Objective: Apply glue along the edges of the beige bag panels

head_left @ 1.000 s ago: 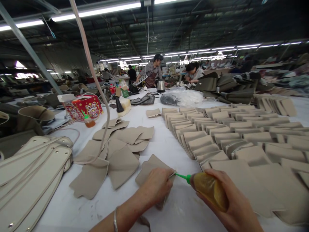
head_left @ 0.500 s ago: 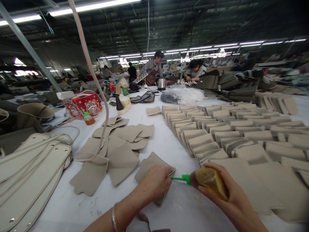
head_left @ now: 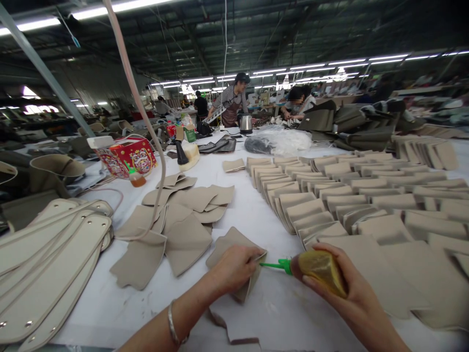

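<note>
Observed at the near edge of the white table (head_left: 252, 215): two bare hands at work, one squeeze bottle, one cut piece in hand.

The left hand (head_left: 234, 268), with one metal bangle (head_left: 171, 325) on the wrist, is closed on a beige piece (head_left: 229, 242). The fingers pinch its right edge and lift that edge off the table. The right hand (head_left: 344, 298) is wrapped fully around the squeeze bottle (head_left: 319, 266), which is soft-walled and holds amber liquid. Its single green nozzle (head_left: 273, 265) lies level, with the tip at the pinched edge.

The beige piece is matte and felt-like, with straight sides and notched corners. It lies near the front of the table, between a loose pile and the ordered rows.

The loose pile (head_left: 183, 220) to the left holds roughly a dozen overlapping pieces; an exact count is not possible. To the right, folded pieces (head_left: 348, 195) stand shingled in several rows, too many to count. At least four long cream panels (head_left: 47, 259), smooth, round-ended and riveted, overhang the left edge.

Open room is limited to a bare strip of table running up the middle and a patch directly before the hands. One hose (head_left: 142, 112) hangs down across the loose pile.

Further up the table are one red printed box (head_left: 126, 156) and one steel kettle (head_left: 245, 123). Two people stand at the far end.
</note>
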Motion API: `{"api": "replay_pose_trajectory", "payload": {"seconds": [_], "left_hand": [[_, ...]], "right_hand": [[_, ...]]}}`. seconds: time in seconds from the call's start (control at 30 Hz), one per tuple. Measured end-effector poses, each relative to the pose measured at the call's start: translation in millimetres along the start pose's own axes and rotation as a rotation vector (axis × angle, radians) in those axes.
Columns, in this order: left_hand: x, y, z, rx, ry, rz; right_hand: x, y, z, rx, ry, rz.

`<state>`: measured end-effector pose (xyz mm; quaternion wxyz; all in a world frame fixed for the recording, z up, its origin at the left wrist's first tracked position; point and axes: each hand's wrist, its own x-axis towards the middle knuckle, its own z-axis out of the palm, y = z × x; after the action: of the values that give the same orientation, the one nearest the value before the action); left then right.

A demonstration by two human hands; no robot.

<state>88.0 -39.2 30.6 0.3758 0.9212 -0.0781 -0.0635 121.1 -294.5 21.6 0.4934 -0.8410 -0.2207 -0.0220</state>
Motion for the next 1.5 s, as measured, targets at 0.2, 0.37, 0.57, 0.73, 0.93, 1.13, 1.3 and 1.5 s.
{"api": "replay_pose_trajectory", "payload": {"seconds": [0.2,0.37,0.57,0.73,0.93,1.13,1.3,1.5], "left_hand": [[-0.1,-2.2,0.4,-0.03,0.032,-0.008],[-2.5,-2.1,3.0,-0.032,0.057,-0.018],[-1.7,-7.4,6.3,-0.067,0.091,-0.026],[0.2,-10.3,8.2,-0.085,0.098,-0.023],[2.6,-15.6,11.3,-0.148,0.1,-0.045],[4.6,-21.1,15.2,-0.244,0.102,-0.068],[2.7,-20.1,15.0,-0.323,0.112,-0.075],[1.9,-21.4,16.3,-0.453,0.107,-0.111]], "right_hand": [[-14.6,-19.9,12.1,0.083,0.009,0.065],[-17.8,-19.7,15.4,0.074,0.073,0.102],[-27.3,-18.8,22.2,0.128,0.039,0.096],[-29.4,-14.8,22.6,0.126,0.046,0.103],[-29.3,-11.4,20.5,0.134,0.045,0.132],[-33.6,-16.9,23.9,0.187,0.034,0.132],[-34.8,-16.4,23.3,0.137,0.067,0.143],[-42.7,-18.2,26.3,0.221,0.042,0.166]]}}
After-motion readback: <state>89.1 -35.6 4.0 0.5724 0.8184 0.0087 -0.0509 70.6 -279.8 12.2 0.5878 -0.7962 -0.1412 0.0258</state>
